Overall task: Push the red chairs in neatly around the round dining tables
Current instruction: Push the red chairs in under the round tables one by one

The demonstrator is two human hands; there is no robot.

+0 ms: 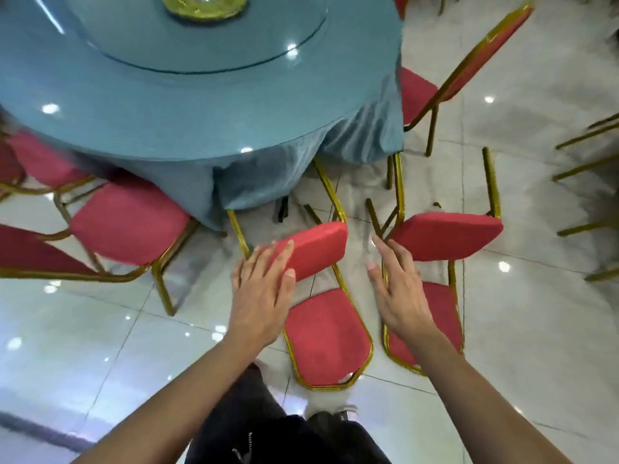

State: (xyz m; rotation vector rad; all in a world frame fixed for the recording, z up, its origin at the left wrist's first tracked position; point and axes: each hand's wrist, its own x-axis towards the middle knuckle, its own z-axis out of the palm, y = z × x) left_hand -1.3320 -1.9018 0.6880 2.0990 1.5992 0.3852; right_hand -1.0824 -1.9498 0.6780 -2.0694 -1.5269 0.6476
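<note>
Red chairs: two w/ seats short of table [201,105], not yet tucked. Left hand [264,289] flat on left chair back [311,251], fingers straight, no grasp. Right hand [398,289] flat, touching right chair back [445,236] edge. Step: pushing both in. Next: even push, legs straight under cloth.

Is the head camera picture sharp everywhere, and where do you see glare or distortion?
Head view: both hands, left and right, look fairly sharp; the chairs at the far left and far right are smeared; lamp glare dots the glass table top and the shiny floor; the wide lens bends the edges.
</note>
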